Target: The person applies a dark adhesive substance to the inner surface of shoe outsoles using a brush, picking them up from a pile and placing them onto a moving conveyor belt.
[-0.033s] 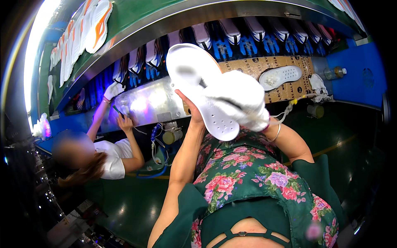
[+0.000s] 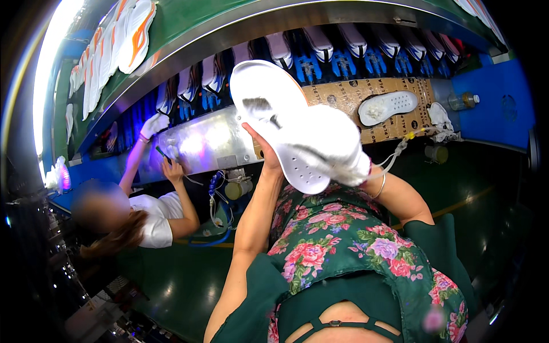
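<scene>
A white shoe sole (image 2: 266,83), perforated at its lower end and edged in orange on one side, is held up in front of me. My bare left hand (image 2: 265,150) grips it by its left edge, thumb along the rim, with the other fingers mostly hidden underneath. A dark grey patch shows in the sole's middle. My right hand (image 2: 329,137), in a white glove, is over the lower half of the sole. Motion smears its fingers, so I cannot make out whether they hold anything. On the cardboard beyond lies another white sole (image 2: 389,107), with whitish bits at one end.
Shoes (image 2: 317,43) stand in a row on blue holders under the metal-edged shelf. Cardboard (image 2: 343,91) covers part of the metal bench (image 2: 200,140). A clear bottle (image 2: 462,101) and a white cloth (image 2: 439,116) are at right. A co-worker (image 2: 154,214) works at left.
My gloved right hand has shifted slightly left over the sole, and the grey patch looks sharper. The left hand and the sole have barely moved.
</scene>
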`<state>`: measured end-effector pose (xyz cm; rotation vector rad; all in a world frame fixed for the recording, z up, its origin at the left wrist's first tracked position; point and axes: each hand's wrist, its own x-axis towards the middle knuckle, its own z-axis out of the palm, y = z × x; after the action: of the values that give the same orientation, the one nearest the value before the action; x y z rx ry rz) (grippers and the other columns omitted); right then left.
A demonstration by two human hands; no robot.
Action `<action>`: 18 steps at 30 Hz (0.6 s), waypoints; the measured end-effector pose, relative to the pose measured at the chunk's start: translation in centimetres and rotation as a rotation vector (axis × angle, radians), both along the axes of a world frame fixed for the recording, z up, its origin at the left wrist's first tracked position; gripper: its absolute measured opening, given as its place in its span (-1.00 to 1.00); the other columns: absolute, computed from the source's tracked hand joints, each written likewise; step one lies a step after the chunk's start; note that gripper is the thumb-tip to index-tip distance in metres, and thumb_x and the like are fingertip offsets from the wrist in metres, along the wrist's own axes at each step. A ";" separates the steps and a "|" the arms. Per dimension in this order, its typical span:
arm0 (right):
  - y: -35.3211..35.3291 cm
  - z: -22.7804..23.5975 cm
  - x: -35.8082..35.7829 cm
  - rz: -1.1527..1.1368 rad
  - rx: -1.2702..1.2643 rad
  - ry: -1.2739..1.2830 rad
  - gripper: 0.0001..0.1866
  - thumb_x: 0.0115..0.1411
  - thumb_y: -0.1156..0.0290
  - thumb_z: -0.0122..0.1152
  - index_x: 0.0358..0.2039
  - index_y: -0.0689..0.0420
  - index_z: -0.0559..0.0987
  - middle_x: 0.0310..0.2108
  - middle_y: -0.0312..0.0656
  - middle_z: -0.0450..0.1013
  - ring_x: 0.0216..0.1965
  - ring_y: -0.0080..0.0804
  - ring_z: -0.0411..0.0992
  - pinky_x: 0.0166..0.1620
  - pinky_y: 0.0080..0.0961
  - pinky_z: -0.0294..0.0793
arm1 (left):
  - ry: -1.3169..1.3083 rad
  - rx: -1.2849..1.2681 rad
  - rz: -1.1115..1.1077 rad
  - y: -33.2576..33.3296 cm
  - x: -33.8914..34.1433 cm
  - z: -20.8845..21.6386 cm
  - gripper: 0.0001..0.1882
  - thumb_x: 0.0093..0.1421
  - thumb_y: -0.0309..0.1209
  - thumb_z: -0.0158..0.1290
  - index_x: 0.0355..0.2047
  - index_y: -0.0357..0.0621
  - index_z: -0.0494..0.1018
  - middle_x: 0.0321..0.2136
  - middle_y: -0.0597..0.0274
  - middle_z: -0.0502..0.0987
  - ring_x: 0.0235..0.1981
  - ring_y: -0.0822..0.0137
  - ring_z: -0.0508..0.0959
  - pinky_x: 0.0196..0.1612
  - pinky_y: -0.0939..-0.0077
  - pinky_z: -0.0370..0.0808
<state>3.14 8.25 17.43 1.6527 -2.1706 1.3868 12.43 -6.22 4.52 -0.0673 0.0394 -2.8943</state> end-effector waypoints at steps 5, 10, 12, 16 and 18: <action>0.3 1.0 -0.2 0.120 -0.064 -0.380 -0.70 0.06 0.43 0.38 -0.15 -0.03 0.72 -0.20 -0.18 0.63 -0.16 -0.22 0.59 -0.03 -0.27 0.55 | -0.258 -0.524 0.049 -1.2 0.1 1.1 0.12 0.12 0.60 -0.47 0.44 0.04 -0.11 0.31 0.07 0.18 0.29 0.06 0.26 0.28 0.01 0.32; 0.2 -0.6 0.9 0.118 0.049 0.017 -0.53 0.12 0.45 0.33 0.09 -0.07 0.60 0.02 -0.21 0.57 0.02 -0.19 0.53 0.08 -0.24 0.48 | -0.475 -0.470 0.055 -2.0 -1.2 4.1 0.27 -0.05 0.70 -0.38 0.39 -0.07 0.00 0.14 -0.05 0.37 -0.01 0.00 0.53 0.01 -0.07 0.54; -0.3 0.1 1.6 0.192 -0.101 -0.220 -0.65 0.07 0.44 0.37 -0.08 -0.04 0.69 -0.12 -0.21 0.62 -0.11 -0.19 0.58 -0.03 -0.26 0.53 | -0.181 -0.355 -0.063 -2.7 -1.1 3.0 0.32 -0.13 0.74 -0.35 0.33 -0.14 0.09 -0.02 -0.16 0.45 -0.14 -0.01 0.57 -0.11 -0.01 0.57; 0.0 -0.1 0.4 0.119 -0.130 -0.334 -0.73 0.02 0.46 0.39 -0.21 0.02 0.73 -0.24 -0.19 0.64 -0.23 -0.16 0.59 -0.13 -0.29 0.56 | -0.223 -0.263 -0.022 -2.5 -2.1 5.4 0.41 -0.27 0.80 -0.32 0.19 -0.30 0.23 -0.25 -0.20 0.52 -0.34 -0.04 0.58 -0.28 0.07 0.58; -0.2 -0.7 0.7 0.077 -0.082 -0.105 -0.67 0.01 0.46 0.40 -0.14 0.00 0.71 -0.21 -0.20 0.64 -0.21 -0.16 0.59 -0.12 -0.28 0.56 | -0.195 -0.285 -0.070 -2.8 -2.2 5.5 0.41 -0.28 0.81 -0.34 0.17 -0.29 0.26 -0.26 -0.18 0.52 -0.34 -0.04 0.57 -0.29 0.06 0.58</action>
<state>3.85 8.08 16.71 1.6873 -2.0924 1.5948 10.19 -9.05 10.00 0.1691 -0.4136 -2.9391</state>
